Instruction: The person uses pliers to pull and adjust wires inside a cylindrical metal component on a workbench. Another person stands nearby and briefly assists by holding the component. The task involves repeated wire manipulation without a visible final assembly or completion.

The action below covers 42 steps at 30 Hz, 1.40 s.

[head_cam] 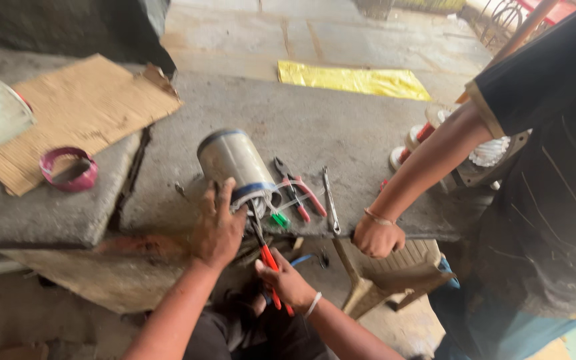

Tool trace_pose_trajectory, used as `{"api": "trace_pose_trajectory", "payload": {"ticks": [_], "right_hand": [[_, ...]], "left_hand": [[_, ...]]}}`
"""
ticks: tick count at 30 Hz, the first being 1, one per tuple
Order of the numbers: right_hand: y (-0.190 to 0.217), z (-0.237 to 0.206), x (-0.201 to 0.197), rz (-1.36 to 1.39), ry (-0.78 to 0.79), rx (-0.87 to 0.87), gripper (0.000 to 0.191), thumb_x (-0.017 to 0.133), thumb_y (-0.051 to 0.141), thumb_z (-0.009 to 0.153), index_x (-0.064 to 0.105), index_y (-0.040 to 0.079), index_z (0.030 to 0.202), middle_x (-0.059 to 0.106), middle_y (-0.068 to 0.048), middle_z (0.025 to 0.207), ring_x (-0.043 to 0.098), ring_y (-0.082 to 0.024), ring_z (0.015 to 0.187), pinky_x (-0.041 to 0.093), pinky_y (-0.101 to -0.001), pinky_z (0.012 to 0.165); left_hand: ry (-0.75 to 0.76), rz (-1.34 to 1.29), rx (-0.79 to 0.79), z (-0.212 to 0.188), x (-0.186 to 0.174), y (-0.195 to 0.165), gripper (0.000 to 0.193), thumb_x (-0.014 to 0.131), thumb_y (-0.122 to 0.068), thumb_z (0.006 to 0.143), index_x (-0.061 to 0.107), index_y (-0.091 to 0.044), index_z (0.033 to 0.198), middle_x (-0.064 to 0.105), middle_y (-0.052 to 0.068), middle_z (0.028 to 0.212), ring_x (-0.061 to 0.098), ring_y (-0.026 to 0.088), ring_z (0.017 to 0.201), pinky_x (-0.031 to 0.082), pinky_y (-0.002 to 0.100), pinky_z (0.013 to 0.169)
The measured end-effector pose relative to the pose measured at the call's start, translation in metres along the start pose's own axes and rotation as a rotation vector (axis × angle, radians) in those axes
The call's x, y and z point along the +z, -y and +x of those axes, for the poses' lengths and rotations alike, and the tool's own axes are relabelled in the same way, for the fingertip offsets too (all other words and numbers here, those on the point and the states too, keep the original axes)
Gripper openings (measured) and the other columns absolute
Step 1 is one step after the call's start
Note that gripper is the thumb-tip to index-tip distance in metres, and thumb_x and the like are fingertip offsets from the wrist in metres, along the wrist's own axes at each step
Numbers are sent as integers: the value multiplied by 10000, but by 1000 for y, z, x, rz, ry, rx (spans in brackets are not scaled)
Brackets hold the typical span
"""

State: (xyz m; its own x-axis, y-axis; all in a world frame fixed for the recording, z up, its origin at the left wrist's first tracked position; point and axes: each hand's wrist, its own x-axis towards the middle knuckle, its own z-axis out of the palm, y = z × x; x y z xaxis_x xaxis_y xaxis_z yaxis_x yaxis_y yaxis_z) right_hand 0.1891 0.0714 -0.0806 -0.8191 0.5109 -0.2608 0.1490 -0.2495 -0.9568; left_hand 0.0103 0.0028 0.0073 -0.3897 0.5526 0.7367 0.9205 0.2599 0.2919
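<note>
At slab edge, head view: left hand point(218, 230) pressed flat on metal cylinder point(235, 163), which lies tilted, its end overhanging the concrete slab point(341, 130). Right hand point(285, 280) grips red-handled pliers point(268, 257) pointed into that end. Spare pliers point(298, 190) and wrench point(330, 203) just right; co-worker's fist point(378, 237) at the rim. Open slab behind.

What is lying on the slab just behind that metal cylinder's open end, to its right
Beside the metal cylinder, red-handled pliers and a grey wrench lie on the concrete slab. The left hand and the right hand's red-handled tool cover the cylinder's opening.
</note>
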Motion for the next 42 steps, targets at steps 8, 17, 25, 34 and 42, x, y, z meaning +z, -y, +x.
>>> {"api": "trace_pose_trajectory", "payload": {"ticks": [8, 17, 25, 34, 42], "right_hand": [[9, -14, -15, -153, 86, -98, 594, 589, 416, 1041, 419, 109, 1520, 618, 23, 1130, 582, -70, 1003, 497, -250, 881], [11, -22, -22, 255, 197, 179, 616, 606, 287, 1027, 421, 26, 1554, 602, -102, 1298, 636, -221, 1126, 561, -445, 990], [-38, -105, -34, 466, 285, 256, 797, 639, 164, 917, 247, 80, 1604, 512, -153, 1513, 611, -332, 1246, 531, -472, 1030], [-62, -144, -84, 996, 392, -115, 887, 692, 506, 822, 394, 58, 1528, 624, -155, 1217, 626, -258, 942, 490, -377, 862], [-92, -161, -134, 364, 19, 226, 465, 654, 294, 997, 608, 53, 1392, 534, 46, 639, 502, -78, 546, 408, -233, 508]], "left_hand": [[43, 135, 198, 0, -7, 2, 132, 714, -243, 888, 788, -158, 956, 471, 115, 1450, 497, 448, 1316, 580, 516, 954], [54, 106, 211, -3, -9, -1, 191, 706, -215, 876, 803, -198, 1041, 459, 115, 1491, 485, 454, 1339, 567, 508, 1000], [69, 96, 218, -4, -4, 6, 168, 733, -216, 889, 792, -234, 1046, 451, 136, 1449, 490, 483, 1315, 555, 519, 1004], [96, 3, 227, -8, -8, 16, 188, 749, -229, 867, 744, -126, 1023, 436, 218, 1339, 461, 486, 1341, 565, 561, 1011], [104, 244, 198, -5, 6, -4, 192, 686, -283, 968, 746, -101, 981, 371, 249, 1404, 360, 508, 1437, 420, 628, 1155]]}}
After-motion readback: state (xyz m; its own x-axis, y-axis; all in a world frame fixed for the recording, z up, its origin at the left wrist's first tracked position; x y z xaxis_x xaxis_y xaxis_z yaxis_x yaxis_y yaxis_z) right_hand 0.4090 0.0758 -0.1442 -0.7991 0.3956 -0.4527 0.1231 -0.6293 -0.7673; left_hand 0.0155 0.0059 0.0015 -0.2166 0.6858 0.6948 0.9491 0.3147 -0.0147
